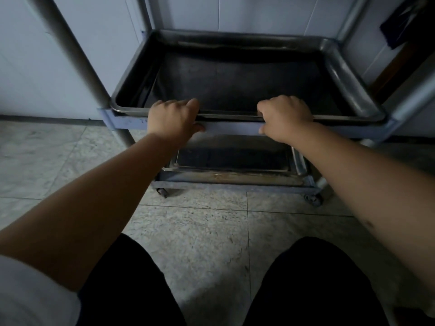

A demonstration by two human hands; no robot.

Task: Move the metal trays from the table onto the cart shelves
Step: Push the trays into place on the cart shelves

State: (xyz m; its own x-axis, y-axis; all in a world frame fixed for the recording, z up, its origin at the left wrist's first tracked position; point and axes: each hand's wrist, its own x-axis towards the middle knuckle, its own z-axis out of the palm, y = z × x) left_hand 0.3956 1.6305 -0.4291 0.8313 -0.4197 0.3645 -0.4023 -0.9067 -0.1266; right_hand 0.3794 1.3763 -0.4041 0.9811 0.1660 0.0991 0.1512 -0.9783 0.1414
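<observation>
Steel-grey rectangular metal tray (346, 74), nothing in it, sits on the blue cart shelf (231, 128) at frame centre. My left hand (173, 120) and right hand (283, 117) curl their fingers over its near rim. A second metal tray (231, 158) occupies the lower shelf. Speckled floor tiles (204, 231) lie below.

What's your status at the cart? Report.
Left hand and right hand: both grip near rim of large tray on the upper shelf. Smaller tray on the shelf below. Nothing in the way.
</observation>
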